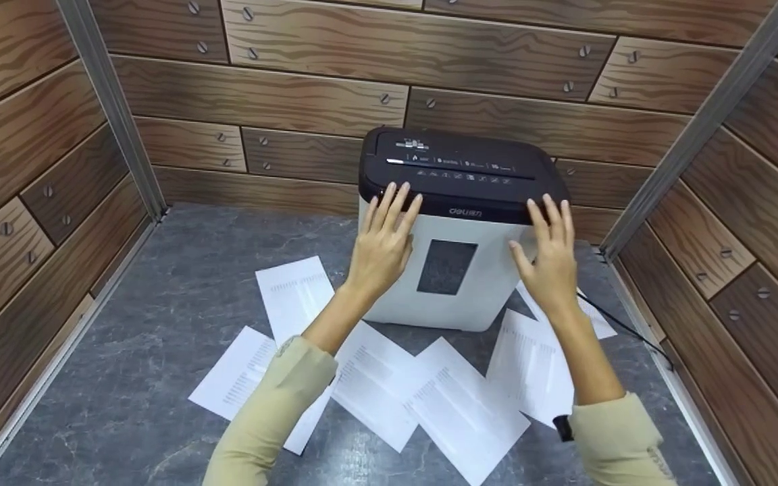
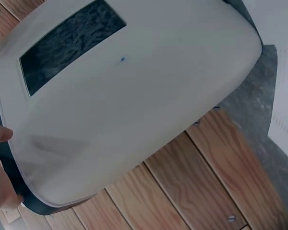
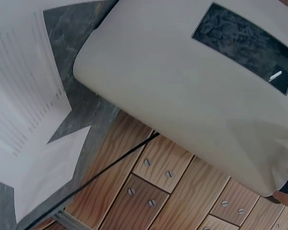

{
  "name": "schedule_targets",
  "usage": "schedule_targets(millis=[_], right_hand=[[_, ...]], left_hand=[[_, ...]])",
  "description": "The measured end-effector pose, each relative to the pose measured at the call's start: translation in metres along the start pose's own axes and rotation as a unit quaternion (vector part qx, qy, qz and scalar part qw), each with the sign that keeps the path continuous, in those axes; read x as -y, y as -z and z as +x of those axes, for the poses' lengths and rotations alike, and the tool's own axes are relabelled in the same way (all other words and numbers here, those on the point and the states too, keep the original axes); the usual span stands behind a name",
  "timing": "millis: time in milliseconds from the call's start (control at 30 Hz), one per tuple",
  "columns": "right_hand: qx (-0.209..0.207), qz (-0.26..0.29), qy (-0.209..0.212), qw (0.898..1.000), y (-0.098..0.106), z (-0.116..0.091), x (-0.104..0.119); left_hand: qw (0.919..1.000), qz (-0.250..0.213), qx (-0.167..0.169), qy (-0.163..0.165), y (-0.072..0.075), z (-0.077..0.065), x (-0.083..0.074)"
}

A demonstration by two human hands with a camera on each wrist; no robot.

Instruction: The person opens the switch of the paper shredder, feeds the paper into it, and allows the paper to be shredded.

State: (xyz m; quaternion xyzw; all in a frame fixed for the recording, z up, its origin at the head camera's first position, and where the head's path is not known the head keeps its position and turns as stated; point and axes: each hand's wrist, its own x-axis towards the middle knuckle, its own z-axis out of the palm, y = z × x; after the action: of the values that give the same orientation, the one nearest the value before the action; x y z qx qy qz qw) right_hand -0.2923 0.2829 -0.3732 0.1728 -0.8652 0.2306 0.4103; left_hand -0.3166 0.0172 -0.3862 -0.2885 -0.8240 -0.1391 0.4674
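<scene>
A paper shredder [image 1: 389,297] with a white bin and a dark top stands upright at the back of the floor. My left hand [image 1: 381,246] is at the front left of its dark rim, fingers extended and spread. At the front right corner is my right hand [image 1: 551,263], its fingers straight over the rim and thumb apart. Shreds show dimly behind the bin's window [image 2: 72,45] in the left wrist view. Only a fingertip of the right hand [image 3: 287,199] shows at the rim in the right wrist view.
Several printed sheets [image 1: 467,412] lie scattered on the dark marbled floor [image 1: 125,351] before the shredder, some overlapping. A black power cord [image 1: 625,325] runs off to the right. Wood-patterned walls [image 1: 294,101] close in the back and both sides.
</scene>
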Motion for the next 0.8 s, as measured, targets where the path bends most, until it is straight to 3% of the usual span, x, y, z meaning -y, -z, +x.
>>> schedule_targets(millis=[100,167,233,300,400,567,667,800], right_hand=[[-0.029,0.030,0.011,0.999,-0.008,-0.017,0.008],[-0.036,0.058,0.019,0.997,-0.017,-0.032,0.012],[-0.021,0.078,0.026,0.996,-0.029,-0.050,0.015],[0.025,0.081,0.028,0.996,-0.043,-0.070,0.016],[0.138,0.079,0.021,0.987,-0.065,-0.100,0.017],[0.311,0.023,-0.047,0.949,-0.088,-0.137,0.011],[0.360,-0.023,-0.093,0.928,-0.097,-0.152,0.007],[0.383,-0.043,-0.118,0.915,-0.106,-0.162,0.004]], left_hand=[[0.9990,-0.045,-0.006,0.001,0.000,-0.019,-0.005],[0.9975,-0.070,0.008,0.004,-0.001,-0.035,-0.009],[0.9951,-0.086,0.046,0.017,-0.004,-0.054,-0.015],[0.9893,-0.094,0.106,0.034,-0.009,-0.072,-0.021],[0.9677,-0.109,0.218,0.063,-0.015,-0.098,-0.029],[0.9142,-0.123,0.374,0.097,-0.032,-0.125,-0.052],[0.8893,-0.102,0.432,0.109,-0.043,-0.137,-0.066],[0.8769,-0.060,0.465,0.106,-0.056,-0.152,-0.081]])
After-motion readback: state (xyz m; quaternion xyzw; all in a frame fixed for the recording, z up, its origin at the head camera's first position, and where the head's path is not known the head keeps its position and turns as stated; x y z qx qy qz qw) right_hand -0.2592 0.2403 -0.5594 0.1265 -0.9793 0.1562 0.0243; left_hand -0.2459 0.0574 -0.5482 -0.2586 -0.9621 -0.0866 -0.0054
